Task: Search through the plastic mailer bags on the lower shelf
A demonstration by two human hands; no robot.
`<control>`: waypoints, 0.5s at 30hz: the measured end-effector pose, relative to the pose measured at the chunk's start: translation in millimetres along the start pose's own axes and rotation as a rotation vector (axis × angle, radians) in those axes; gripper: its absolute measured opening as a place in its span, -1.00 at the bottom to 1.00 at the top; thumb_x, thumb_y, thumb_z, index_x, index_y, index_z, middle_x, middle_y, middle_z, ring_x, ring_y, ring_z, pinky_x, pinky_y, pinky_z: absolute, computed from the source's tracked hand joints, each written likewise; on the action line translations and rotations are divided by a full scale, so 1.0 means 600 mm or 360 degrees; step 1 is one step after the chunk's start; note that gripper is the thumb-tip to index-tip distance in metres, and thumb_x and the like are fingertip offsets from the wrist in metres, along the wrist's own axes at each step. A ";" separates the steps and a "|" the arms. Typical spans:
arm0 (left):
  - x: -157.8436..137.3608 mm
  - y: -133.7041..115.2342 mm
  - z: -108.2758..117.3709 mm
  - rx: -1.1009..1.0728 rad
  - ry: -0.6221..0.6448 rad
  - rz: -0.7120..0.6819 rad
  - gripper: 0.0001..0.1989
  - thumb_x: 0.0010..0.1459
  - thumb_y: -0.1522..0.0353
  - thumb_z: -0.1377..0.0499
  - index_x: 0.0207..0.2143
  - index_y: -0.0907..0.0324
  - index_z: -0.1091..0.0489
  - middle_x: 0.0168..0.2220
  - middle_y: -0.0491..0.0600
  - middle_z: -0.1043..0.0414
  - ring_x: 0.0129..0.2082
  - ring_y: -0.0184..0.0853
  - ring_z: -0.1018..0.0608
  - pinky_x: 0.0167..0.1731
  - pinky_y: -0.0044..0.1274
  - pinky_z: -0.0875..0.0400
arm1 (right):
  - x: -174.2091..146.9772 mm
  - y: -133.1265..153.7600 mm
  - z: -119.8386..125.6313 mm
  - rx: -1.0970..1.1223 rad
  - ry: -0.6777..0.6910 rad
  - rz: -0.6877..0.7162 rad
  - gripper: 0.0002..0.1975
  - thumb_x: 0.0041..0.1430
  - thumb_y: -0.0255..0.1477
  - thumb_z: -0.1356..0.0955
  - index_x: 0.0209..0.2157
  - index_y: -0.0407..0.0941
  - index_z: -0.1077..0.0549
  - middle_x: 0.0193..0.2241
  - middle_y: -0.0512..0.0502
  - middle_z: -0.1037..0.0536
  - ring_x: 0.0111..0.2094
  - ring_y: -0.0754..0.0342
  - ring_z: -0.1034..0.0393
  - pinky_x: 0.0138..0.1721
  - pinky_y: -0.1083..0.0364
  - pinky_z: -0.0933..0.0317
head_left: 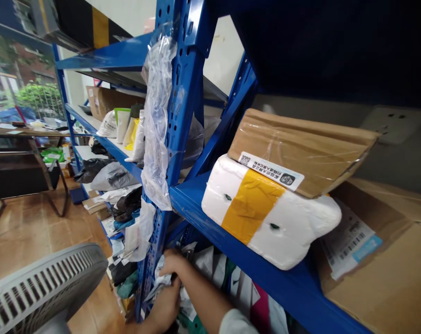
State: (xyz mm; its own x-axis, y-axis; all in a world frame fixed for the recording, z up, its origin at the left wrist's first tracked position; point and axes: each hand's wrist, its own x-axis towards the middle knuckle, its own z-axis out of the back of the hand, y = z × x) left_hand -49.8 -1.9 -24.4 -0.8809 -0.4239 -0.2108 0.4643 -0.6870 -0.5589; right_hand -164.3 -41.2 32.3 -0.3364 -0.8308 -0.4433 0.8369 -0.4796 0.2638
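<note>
White soft parcel (163, 280) on lower shelf, at front edge beside blue upright (154, 260). Right hand (175, 265) on top, fingers curled over it; left hand (165, 306) clasps it from below. Parcel not yet lifted clear of pile; neighbouring bags (227, 278) untouched.

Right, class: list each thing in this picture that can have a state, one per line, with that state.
right hand: reaching among the parcels under the shelf, grip hidden
left hand: closed on a white plastic parcel
white foam package: taped shut with yellow tape, lying on the blue shelf
flat brown parcel: sealed, tilted on the foam package
cardboard box: closed, labelled
clear plastic bag: hanging on the shelf post
</note>
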 end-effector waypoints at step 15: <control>0.073 0.020 0.005 0.0239 -0.0799 -0.0055 -0.37 0.16 0.24 0.15 0.17 0.38 -0.32 0.27 0.37 -0.13 0.22 0.14 -0.28 0.19 -0.16 -0.17 | -0.310 -0.080 -0.007 0.0631 -0.0838 -0.0201 -0.26 -0.01 -0.37 -0.47 0.21 -0.13 -0.25 0.16 -0.32 -0.32 0.23 -0.20 -0.16 0.26 -0.13 -0.07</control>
State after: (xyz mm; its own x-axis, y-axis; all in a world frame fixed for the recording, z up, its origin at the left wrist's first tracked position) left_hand -82.8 -30.4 -38.0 -0.7602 -0.6051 0.2367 0.4765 -0.7668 -0.4301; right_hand -140.3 137.5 98.3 -0.6713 -0.7401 -0.0407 0.5890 -0.5660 0.5768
